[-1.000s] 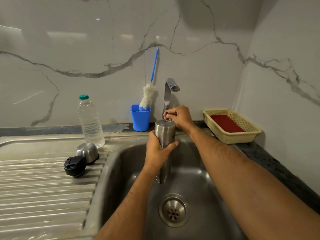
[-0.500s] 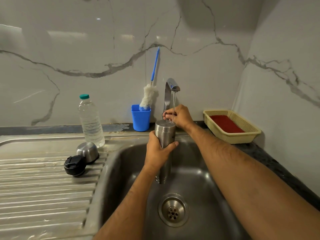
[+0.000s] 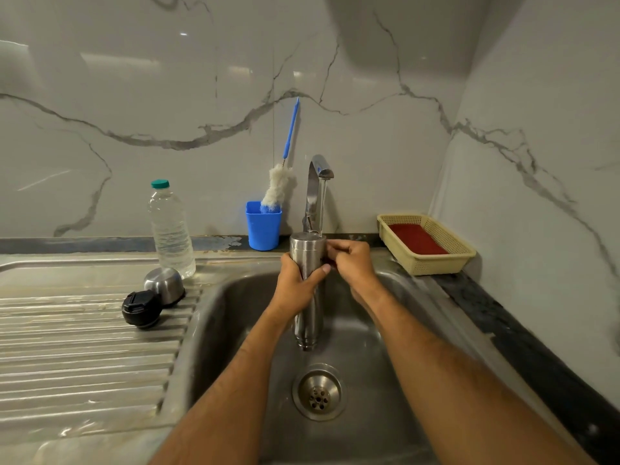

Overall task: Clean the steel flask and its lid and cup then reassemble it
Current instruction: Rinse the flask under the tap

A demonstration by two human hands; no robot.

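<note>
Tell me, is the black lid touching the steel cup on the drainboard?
Touching: the head view shows the black lid pressed against the steel cup, no gap between them.

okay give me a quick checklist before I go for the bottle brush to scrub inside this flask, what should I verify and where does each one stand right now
1. Water running into the flask: ok, a stream falls from the tap onto its open top.
2. Flask held firmly: ok, left hand grips the body; right hand is curled against its side.
3. Flask over the sink: ok, upright above the drain.
4. Bottle brush reachable: ok, standing in the blue cup beside the tap.
5. Black lid and steel cup out of the way: ok, both on the drainboard.
6. Water level inside the flask: cannot tell.
</note>
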